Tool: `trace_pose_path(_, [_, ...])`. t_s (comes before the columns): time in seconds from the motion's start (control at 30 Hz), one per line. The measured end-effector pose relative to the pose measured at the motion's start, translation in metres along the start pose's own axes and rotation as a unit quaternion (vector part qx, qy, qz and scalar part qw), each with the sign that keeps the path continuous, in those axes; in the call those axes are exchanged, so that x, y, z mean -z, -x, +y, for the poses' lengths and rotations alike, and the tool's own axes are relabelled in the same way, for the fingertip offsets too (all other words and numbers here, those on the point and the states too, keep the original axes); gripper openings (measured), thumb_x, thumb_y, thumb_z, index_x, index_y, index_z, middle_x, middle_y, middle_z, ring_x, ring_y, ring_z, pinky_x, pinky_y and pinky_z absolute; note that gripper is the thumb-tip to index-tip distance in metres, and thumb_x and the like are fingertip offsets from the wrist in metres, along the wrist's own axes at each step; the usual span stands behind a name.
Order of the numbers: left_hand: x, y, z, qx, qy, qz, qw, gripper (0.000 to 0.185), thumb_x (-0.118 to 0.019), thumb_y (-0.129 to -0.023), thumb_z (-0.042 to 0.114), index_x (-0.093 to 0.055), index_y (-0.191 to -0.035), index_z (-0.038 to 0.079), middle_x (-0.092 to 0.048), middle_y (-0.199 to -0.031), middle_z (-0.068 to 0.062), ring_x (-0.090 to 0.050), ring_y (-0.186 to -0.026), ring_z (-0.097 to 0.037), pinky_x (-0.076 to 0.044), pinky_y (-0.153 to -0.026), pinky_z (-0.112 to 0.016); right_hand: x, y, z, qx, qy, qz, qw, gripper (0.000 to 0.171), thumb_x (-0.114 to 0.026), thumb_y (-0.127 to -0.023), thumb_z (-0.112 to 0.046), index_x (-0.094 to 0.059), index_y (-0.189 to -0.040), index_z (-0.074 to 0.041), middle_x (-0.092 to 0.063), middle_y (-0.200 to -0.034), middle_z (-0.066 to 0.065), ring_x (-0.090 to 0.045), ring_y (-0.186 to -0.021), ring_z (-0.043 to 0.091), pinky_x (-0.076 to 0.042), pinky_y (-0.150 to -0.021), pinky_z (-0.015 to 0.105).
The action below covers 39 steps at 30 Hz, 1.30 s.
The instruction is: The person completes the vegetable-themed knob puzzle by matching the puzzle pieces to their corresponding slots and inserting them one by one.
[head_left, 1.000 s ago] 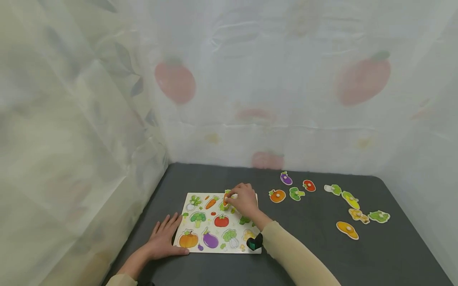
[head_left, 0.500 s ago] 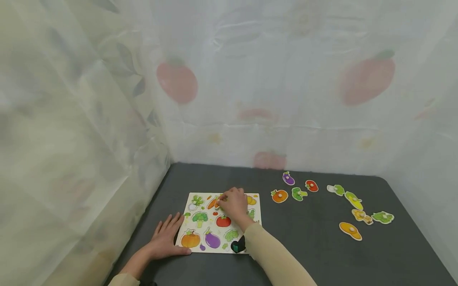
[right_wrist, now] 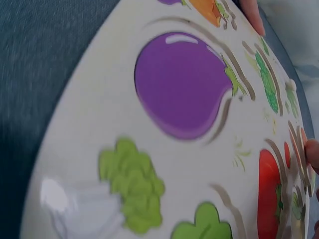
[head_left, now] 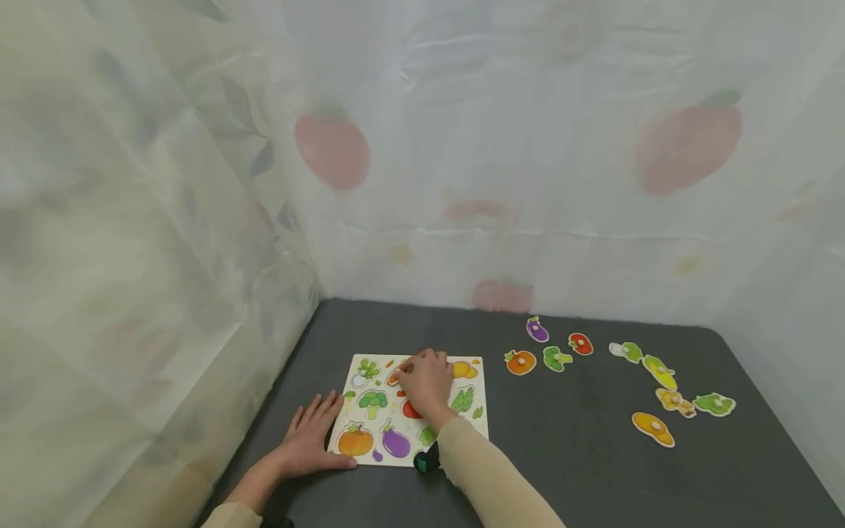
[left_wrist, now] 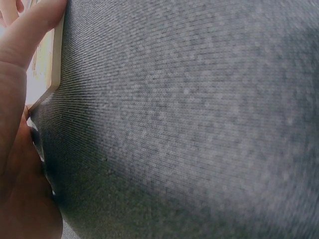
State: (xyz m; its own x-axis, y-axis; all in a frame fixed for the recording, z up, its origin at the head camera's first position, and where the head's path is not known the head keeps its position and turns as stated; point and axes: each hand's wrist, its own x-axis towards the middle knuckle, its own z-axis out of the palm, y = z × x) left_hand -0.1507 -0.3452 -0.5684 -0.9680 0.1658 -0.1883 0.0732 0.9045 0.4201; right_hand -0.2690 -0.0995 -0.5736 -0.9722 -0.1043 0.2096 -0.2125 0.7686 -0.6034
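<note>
- Puzzle board (right_wrist: 94,114): lies flat on the dark table (head_left: 594,469), left of centre, directly in front of the person. This position probably suits both hands at once.
- Left hand (head_left: 305,442): flat, fingers spread, holding nothing. The fingers meet the board's left edge, and the thumb reaches onto the near edge at the corner. Judged to be bracing the board against sliding.
- Right hand (head_left: 428,386): thumb and fingers drawn together in a pinch at the far side of the board, on a carrot piece (head_left: 393,378) mostly hidden beneath them. Whether the piece sits flush cannot be told. A fingertip pinch likely allows fine turning.
- Eggplant picture (head_left: 396,443) and pumpkin picture (head_left: 356,441): uncovered on the near side; outlines plainly visible.
- Loose pieces: spread over the table right of the board, face up, with pale knobs upward, presumably easy to pick out and lift.
- Nearer the board: eggplant piece (head_left: 538,331), pumpkin piece (head_left: 520,363), broccoli piece (head_left: 557,358) and tomato piece (head_left: 580,344), apart from one another.
- Farther right: corn piece (head_left: 660,372), leafy green piece (head_left: 714,404) and others, set closer together. A yellow piece (head_left: 653,430) lies nearer, by itself.
</note>
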Motion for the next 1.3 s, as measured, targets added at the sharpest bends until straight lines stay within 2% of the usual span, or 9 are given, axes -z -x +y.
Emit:
trace_pose_path(0.33, [-0.001,-0.001,0.000,0.002,0.002,-0.003,1.0000,0.131,-0.076,-0.067,0.081,-0.022,-0.165,0.012,-0.016,-0.169,-0.016,-0.007,-0.154,-0.046,-0.003,-0.116,-0.071,-0.010,0.004,-0.005,-0.021,0.003,0.016,1.000,0.018,-0.081,-0.086,-0.046,-0.075,-0.077,-0.032,-0.059,-0.104,-0.004,-0.046,-0.107,0.026,-0.037,-0.095,0.051])
trace_pose_path(0.6, [0.000,0.000,0.000,-0.005,0.006,-0.005,1.0000,0.130,-0.076,-0.069,0.079,-0.021,-0.165,0.011,-0.016,-0.169,-0.016,-0.007,-0.154,-0.046,-0.003,-0.116,-0.071,-0.010,0.007,-0.004,-0.022,0.002,0.032,0.999,0.018,-0.083,-0.084,-0.045,-0.076,-0.078,-0.031,-0.058,-0.101,-0.003,-0.047,-0.101,0.026,-0.038,-0.091,0.051])
trace_pose_path(1.3, [0.000,0.000,0.000,-0.004,0.002,-0.002,1.0000,0.130,-0.076,-0.069,0.079,-0.021,-0.165,0.010,-0.015,-0.170,-0.016,-0.007,-0.154,-0.045,-0.003,-0.117,-0.069,-0.014,0.005,-0.007,-0.026,-0.004,0.028,0.999,0.017,-0.083,-0.084,-0.044,-0.077,-0.077,-0.030,-0.057,-0.100,-0.002,-0.046,-0.100,0.027,-0.037,-0.093,0.052])
